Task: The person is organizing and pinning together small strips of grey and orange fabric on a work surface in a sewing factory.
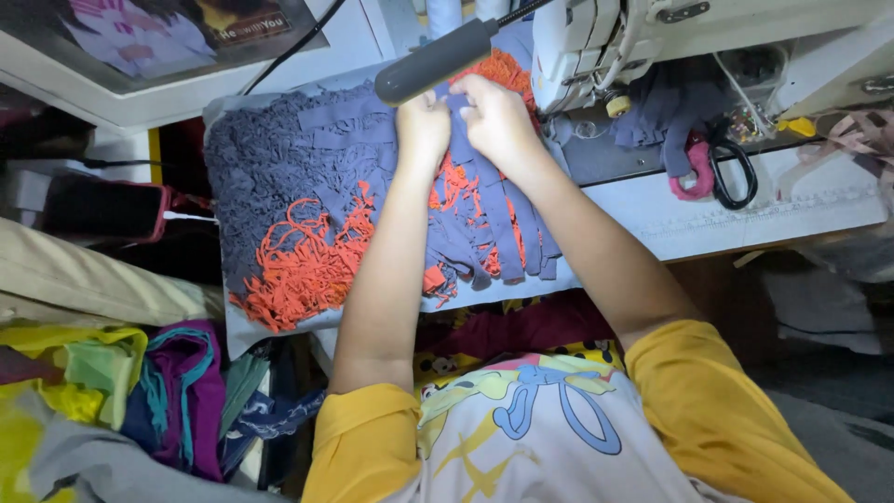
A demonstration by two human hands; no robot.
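Here the left hand (422, 126) and right hand (495, 116) both pinch one grey strip (458, 130) at the mat's (279, 186) far edge (beside the sewing machine (596, 42)), so the fingers had best stay pressed close on it.

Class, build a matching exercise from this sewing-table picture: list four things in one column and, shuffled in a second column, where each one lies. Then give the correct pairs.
Things
1. scissors
2. orange fabric scraps
3. sewing machine
4. hands

Places
A. lower left part of the grey strip mat
B. top right, beyond the mat
C. on the pale table right of the mat, black handles showing
D. together at the mat's upper edge, pinching a grey strip

Pairs: 1-C, 2-A, 3-B, 4-D
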